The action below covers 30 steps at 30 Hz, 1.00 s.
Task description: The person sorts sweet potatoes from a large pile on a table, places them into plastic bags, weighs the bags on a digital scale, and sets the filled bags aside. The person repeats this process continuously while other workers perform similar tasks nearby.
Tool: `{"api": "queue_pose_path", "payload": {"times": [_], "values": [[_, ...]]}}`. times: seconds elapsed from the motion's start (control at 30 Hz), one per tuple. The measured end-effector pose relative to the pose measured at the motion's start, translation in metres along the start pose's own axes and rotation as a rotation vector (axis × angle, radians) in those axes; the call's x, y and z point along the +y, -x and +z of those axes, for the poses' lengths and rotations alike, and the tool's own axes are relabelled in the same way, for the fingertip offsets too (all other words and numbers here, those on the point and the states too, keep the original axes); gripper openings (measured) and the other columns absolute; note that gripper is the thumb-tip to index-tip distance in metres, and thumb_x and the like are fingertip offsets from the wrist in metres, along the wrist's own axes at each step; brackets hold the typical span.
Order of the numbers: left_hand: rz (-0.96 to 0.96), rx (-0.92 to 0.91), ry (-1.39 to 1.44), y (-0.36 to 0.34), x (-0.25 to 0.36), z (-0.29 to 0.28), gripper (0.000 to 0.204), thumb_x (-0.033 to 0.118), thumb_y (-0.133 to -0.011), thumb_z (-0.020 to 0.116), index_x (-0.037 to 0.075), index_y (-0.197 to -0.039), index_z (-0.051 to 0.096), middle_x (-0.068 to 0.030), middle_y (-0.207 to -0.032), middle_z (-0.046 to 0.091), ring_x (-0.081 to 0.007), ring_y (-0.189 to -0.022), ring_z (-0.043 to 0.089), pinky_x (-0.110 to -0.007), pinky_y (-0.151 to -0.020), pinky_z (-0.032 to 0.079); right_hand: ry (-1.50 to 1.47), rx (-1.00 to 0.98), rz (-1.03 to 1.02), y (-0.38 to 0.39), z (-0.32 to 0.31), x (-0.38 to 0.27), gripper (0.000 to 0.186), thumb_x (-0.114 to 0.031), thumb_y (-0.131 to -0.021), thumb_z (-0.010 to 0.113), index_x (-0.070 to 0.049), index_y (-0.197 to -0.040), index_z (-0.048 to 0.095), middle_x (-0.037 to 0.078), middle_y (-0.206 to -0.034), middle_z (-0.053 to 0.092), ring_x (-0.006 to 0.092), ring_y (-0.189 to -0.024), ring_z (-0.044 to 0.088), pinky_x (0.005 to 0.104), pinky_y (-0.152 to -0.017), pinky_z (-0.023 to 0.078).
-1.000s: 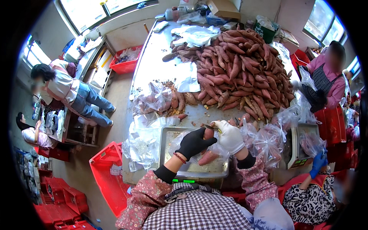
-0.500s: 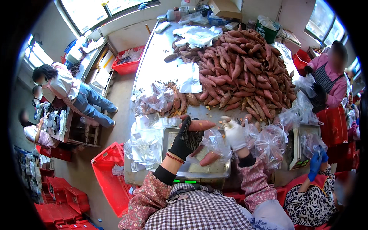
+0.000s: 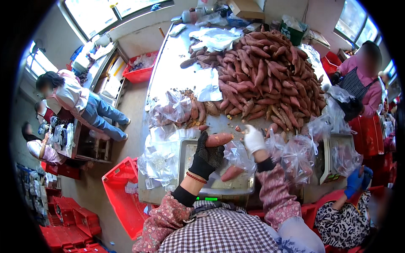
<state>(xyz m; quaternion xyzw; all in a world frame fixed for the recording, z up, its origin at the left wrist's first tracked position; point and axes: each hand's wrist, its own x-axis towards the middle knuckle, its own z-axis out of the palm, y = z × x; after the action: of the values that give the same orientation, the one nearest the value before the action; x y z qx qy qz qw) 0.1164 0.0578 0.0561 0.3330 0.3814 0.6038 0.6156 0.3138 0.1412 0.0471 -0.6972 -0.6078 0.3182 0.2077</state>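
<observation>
- Head view, looking down on a metal worktable: we see our left hand (image 3: 208, 158), in a black dotted glove, at the centre of the frame, its fingers curled firmly round the lower end of a sweet potato (image 3: 219, 139).
- Our right hand (image 3: 254, 140), in a white glove, hangs just right of centre, apart from that sweet potato. Its fingers are bent and blurred; we cannot tell whether they pinch anything.
- Below the hands is a shallow metal tray (image 3: 228, 186). A clear plastic bag (image 3: 238, 156) lies slack over its right half, with a second sweet potato (image 3: 232, 173) at the bag's lower end.
- Judging by how things lie, part of the work is done: knotted, filled bags (image 3: 296, 157) sit right of the tray, and more bagged roots (image 3: 171, 110) lie left of centre.
- Much seems left: a heap of loose sweet potatoes (image 3: 265, 80) fills the upper middle, and we judge the bag at the tray to be only partly filled.
- The held root is plump and tapered, lying nearly level, its skin dusky reddish-pink with paler tan patches. Small pale scraps (image 3: 231, 118) dot the tabletop above it.
</observation>
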Motion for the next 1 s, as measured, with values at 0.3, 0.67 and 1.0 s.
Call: {"api": "queue_pose_path", "payload": {"times": [0.3,0.67,1.0], "values": [[0.232,-0.437,-1.242,0.033,0.023,-0.002,0.027,0.027,-0.074,0.074,0.014,-0.095,0.062,-0.0107,-0.093,0.061,-0.0319,-0.084,0.063,-0.042,-0.070,0.050,-0.053,-0.102,-0.306,0.094,-0.054,-0.016,0.051,-0.045,-0.086,0.065,-0.002,-0.113,0.065,0.017,-0.107,0.069,0.0344,-0.095,0.067,0.0403,-0.083,0.053],[0.311,-0.053,-1.184,0.057,0.042,-0.002,0.020,0.024,-0.091,0.062,0.005,-0.093,0.068,-0.0148,-0.076,0.064,-0.0323,-0.068,0.062,-0.040,-0.062,0.049,-0.112,-0.121,-0.056,0.102,-0.035,0.049,0.035,-0.030,-0.082,0.074,-0.003,-0.104,0.067,0.015,-0.096,0.069,0.0284,-0.084,0.068,0.0354,-0.075,0.052],[0.196,0.514,-0.881,0.129,0.097,-0.069,0.060,0.019,-0.086,0.072,0.002,-0.136,0.044,-0.0134,-0.112,0.053,-0.0208,-0.097,0.057,-0.032,-0.081,0.049,-0.107,-0.114,-0.169,0.147,-0.061,-0.021,0.083,-0.028,-0.076,0.083,0.006,-0.139,0.040,0.017,-0.131,0.055,0.0220,-0.118,0.056,0.0331,-0.097,0.047]]}}
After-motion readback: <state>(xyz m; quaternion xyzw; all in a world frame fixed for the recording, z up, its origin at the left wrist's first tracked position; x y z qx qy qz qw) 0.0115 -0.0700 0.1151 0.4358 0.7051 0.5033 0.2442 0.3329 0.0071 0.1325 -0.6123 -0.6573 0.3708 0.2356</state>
